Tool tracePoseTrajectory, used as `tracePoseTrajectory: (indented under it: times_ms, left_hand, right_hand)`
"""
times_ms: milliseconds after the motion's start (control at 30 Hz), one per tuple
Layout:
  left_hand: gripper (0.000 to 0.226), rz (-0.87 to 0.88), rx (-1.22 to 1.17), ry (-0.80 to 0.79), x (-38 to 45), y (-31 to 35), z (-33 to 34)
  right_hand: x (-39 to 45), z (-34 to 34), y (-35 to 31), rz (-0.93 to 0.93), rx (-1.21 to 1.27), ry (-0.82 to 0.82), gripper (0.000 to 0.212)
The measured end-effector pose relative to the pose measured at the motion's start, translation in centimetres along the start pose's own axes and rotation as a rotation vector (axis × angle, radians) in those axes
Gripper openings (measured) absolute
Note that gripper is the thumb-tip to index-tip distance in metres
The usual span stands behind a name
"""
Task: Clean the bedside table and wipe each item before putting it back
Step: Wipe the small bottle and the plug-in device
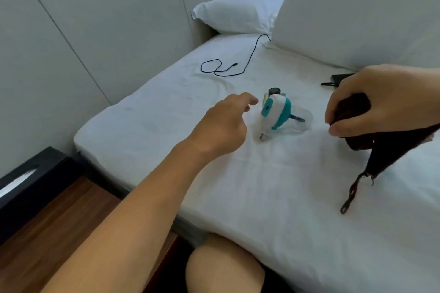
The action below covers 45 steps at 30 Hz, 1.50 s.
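A white and teal plug-in device (276, 112) lies on the white bed sheet (262, 197), with a small dark-capped item (274, 91) just behind it. My left hand (223, 126) hovers just left of the device, fingers loosely extended, holding nothing. My right hand (371, 100) grips a dark brown cloth (385, 147) to the right of the device; a frayed end of the cloth hangs down over the sheet. The wooden bedside table (59, 216) is at the lower left.
A black cable (238, 64) lies looped on the bed further back. A black flat object (338, 78) sits behind my right hand. Pillows (238, 9) lean at the headboard. A black tissue box (23, 178) stands on the bedside table. My knee (223, 269) shows at the bottom.
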<state>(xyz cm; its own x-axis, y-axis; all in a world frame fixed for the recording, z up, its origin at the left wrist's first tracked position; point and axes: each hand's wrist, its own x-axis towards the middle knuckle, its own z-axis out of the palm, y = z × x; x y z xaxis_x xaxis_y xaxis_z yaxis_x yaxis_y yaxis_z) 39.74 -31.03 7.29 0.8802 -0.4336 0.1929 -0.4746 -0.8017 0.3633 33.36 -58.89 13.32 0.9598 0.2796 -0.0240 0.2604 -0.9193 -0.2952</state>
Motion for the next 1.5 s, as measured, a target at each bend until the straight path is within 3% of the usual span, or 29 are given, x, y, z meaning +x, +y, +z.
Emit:
tracePoseTrajectory:
  times_ms: [167,300,400,567,767,1000,1233,1500]
  left_hand:
    - [0.049,0.002,-0.029,-0.023,4.0,-0.3,0.1]
    - [0.083,0.017,-0.174,-0.234,6.9,-1.1,-0.3]
    - [0.090,0.039,-0.185,-0.302,8.9,-1.2,-0.1]
    - [0.053,0.118,-0.139,-0.331,10.7,-1.0,1.1]
    - [0.036,0.081,-0.188,-0.125,9.0,-2.4,-0.6]
    - [0.042,-0.037,-0.179,0.061,0.6,-3.8,-6.6]
    - [0.042,-0.165,-0.138,0.150,-12.1,-5.3,-11.8]
    - [0.040,-0.448,-0.084,0.254,-29.2,-6.8,-17.1]
  right_hand:
    - [0.7,0.6,1.7,-0.004,0.040,0.073,0.028]
    - [1.1,1.2,1.6,-0.032,0.058,0.081,0.025]
    - [1.6,1.7,1.7,-0.064,0.062,0.091,0.029]
    - [2.0,2.4,1.6,-0.114,0.095,0.111,0.024]
    - [2.3,3.0,1.1,-0.148,0.100,0.131,0.026]
    - [1.9,3.5,-3.3,-0.260,0.084,0.169,0.030]
    - [2.2,3.6,-13.8,-0.518,0.164,0.097,0.022]
    - [3.0,6.8,-27.9,-0.842,0.126,0.000,0.023]
